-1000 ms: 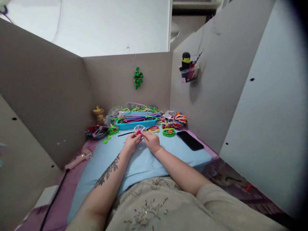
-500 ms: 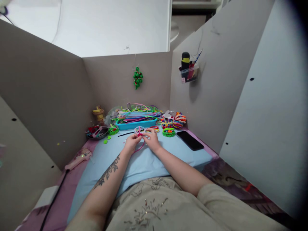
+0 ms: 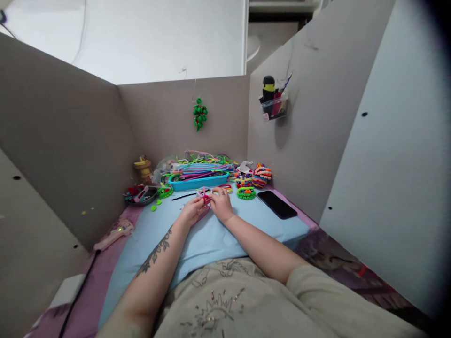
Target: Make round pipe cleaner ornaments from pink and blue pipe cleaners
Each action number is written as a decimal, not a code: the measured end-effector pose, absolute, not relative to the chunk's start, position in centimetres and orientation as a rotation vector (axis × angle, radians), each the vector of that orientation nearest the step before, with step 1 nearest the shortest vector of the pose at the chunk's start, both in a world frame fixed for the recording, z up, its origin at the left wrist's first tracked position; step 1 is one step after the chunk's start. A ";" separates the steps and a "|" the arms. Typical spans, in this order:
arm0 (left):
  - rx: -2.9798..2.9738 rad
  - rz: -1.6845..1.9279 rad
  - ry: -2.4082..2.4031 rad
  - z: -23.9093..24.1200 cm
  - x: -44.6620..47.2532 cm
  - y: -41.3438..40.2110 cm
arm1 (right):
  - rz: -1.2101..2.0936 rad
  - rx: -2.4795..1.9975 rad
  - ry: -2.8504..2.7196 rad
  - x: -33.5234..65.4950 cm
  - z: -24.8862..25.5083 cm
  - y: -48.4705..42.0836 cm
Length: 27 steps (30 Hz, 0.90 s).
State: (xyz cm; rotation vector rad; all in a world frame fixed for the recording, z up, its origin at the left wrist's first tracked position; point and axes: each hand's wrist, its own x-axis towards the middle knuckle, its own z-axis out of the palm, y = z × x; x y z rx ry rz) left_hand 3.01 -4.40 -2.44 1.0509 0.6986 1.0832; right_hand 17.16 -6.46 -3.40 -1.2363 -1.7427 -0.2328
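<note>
Both hands meet over the middle of the light blue cloth. My left hand is closed around a small piece of pink and red pipe cleaners. Pressed against the same piece from the other side are the fingers of my right hand. A loose pink end hangs below, between the two palms. White or pale strands show just beyond the fingertips. A black pipe cleaner lies on the cloth behind my left hand, and red and yellow ones lie behind the right.
At the back stands a blue tray heaped with pipe cleaners. A phone and a green fuzzy piece lie to the right. On the left are a dark bowl and a pink glue gun with its cord. Grey panels surround the table.
My left hand has turned slightly, its palm opening upward under the pink piece, and my right fingers have shifted over it. The view has moved a little.
</note>
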 end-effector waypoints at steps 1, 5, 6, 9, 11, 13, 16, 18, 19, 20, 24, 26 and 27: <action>1.044 1.078 0.709 -2.5 3.0 -4.3 | -0.241 -1.247 -1.757 17.1 -3.3 -6.6; 1.011 1.062 0.747 -2.5 2.8 -4.1 | -0.270 -1.311 -1.780 17.0 -3.2 -6.7; 1.009 1.060 0.740 -2.5 2.8 -4.1 | -0.276 -1.327 -1.777 17.0 -3.2 -6.6; 1.053 1.048 0.701 -2.3 2.7 -4.2 | -0.283 -1.360 -1.753 17.4 -3.2 -6.4; 1.124 1.081 0.731 -2.2 2.6 -4.3 | -0.273 -1.372 -1.721 17.7 -3.2 -6.2; 1.234 1.187 0.862 -2.1 2.6 -4.4 | -0.249 -1.378 -1.691 18.0 -3.3 -6.0; 1.424 1.328 1.074 -2.0 2.6 -4.5 | -0.230 -1.368 -1.690 18.1 -3.4 -6.0; 1.495 1.315 1.093 -2.0 2.7 -4.5 | -0.246 -1.343 -1.727 17.9 -3.4 -6.1; 1.508 1.293 1.074 -2.1 2.7 -4.5 | -0.258 -1.323 -1.753 17.8 -3.5 -6.1; 1.514 1.273 1.055 -2.1 2.8 -4.5 | -0.269 -1.302 -1.778 17.7 -3.5 -6.2; 1.590 1.235 1.003 -2.2 2.8 -4.6 | -0.275 -1.244 -1.815 17.6 -3.5 -6.4; 1.661 1.218 0.999 -2.3 2.8 -4.6 | -0.260 -1.216 -1.817 17.6 -3.6 -6.4; 1.691 1.215 1.006 -2.4 2.8 -4.5 | -0.252 -1.200 -1.809 17.6 -3.6 -6.4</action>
